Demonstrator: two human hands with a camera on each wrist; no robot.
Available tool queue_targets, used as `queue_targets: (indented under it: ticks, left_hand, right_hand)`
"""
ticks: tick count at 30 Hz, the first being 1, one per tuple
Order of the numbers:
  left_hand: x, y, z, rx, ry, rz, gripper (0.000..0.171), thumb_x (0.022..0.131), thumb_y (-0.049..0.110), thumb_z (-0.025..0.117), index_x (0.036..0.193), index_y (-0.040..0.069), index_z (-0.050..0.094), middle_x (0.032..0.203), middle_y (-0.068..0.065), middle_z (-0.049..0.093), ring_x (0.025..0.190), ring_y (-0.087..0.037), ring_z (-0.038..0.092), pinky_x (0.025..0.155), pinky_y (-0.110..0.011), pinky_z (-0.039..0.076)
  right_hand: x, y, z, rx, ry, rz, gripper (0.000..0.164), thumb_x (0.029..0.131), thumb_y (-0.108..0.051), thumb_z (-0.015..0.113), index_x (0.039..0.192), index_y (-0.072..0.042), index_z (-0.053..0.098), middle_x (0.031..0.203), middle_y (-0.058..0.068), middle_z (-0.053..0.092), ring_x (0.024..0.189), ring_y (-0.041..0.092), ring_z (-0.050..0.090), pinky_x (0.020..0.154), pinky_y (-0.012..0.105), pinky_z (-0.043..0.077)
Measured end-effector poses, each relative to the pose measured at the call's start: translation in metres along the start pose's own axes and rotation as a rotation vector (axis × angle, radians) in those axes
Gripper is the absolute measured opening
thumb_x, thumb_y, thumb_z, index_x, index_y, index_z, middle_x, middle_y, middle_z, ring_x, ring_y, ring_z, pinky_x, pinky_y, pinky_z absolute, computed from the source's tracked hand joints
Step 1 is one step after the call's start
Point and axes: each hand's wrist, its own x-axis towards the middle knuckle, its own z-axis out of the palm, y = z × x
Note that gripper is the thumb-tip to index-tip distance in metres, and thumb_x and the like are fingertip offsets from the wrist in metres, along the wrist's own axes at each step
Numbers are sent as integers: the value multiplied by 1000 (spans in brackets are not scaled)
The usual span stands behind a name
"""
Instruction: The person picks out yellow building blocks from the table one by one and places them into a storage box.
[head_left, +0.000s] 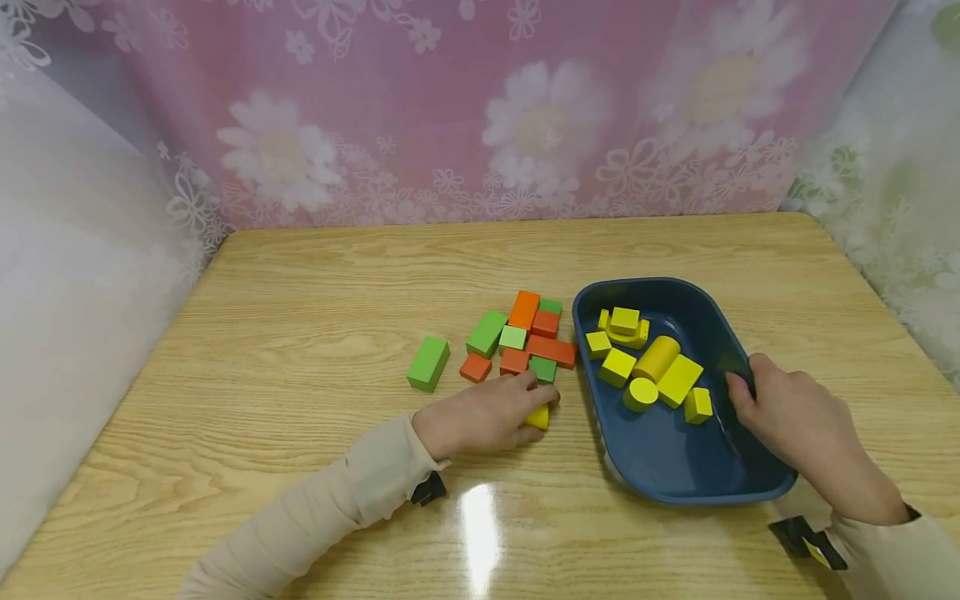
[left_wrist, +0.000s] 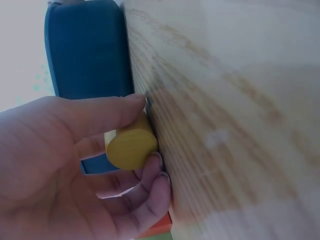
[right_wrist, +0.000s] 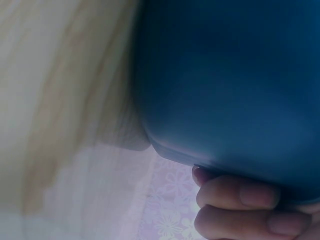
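Observation:
My left hand (head_left: 487,414) pinches a yellow cylinder (left_wrist: 132,148) between thumb and fingers, right at the tabletop, left of the blue bin. In the head view only part of that cylinder shows under the fingers. My right hand (head_left: 802,421) grips the right rim of the blue bin (head_left: 660,483), thumb inside and fingers under the outer side. Several yellow blocks (head_left: 680,380) lie loose in the bin, among them a lying yellow cylinder (head_left: 657,359). Red and green blocks (head_left: 551,350) cluster on the table just beyond my left hand.
A green block (head_left: 428,363) lies apart at the cluster's left, and an orange block (head_left: 524,309) at its far side. The wooden table (head_left: 300,283) runs back to a pink flowered curtain (head_left: 420,125). Pale cloth hangs at both sides.

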Motion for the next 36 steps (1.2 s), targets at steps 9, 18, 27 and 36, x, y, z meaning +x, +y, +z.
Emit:
queue_targets:
  ticks: [9, 18, 27, 36]
  left_hand:
    - [9, 4, -19, 75, 102, 9, 26, 86, 21, 63, 110, 10, 62, 90, -2, 62, 75, -11, 52, 63, -24, 48]
    - [34, 25, -82, 47, 282, 2, 33, 89, 21, 59, 121, 9, 56, 104, -4, 62, 76, -11, 52, 64, -24, 49]
    - [101, 44, -82, 98, 80, 81, 39, 89, 16, 56, 126, 8, 45, 86, 1, 57, 70, -10, 49, 62, -18, 42]
    - [125, 37, -62, 22, 61, 26, 14, 92, 13, 54, 104, 8, 57, 80, 1, 49, 71, -9, 48, 62, -16, 40]
  right_hand:
    - [0, 1, 0, 0, -8, 4, 32, 94, -24, 43, 76, 2, 43, 51, 7, 39, 43, 21, 41, 35, 32, 31]
    - [-2, 3, -3, -2, -7, 9, 33, 94, -25, 42, 78, 3, 43, 51, 8, 39, 43, 22, 41, 34, 33, 31]
    - [-1, 7, -1, -1, -46, 18, 34, 95, -26, 41, 82, 5, 44, 51, 10, 43, 44, 23, 44, 34, 34, 33]
    - [0, 1, 0, 1, -12, 0, 32, 94, -24, 43, 78, 3, 43, 51, 8, 41, 43, 21, 42, 35, 33, 32]
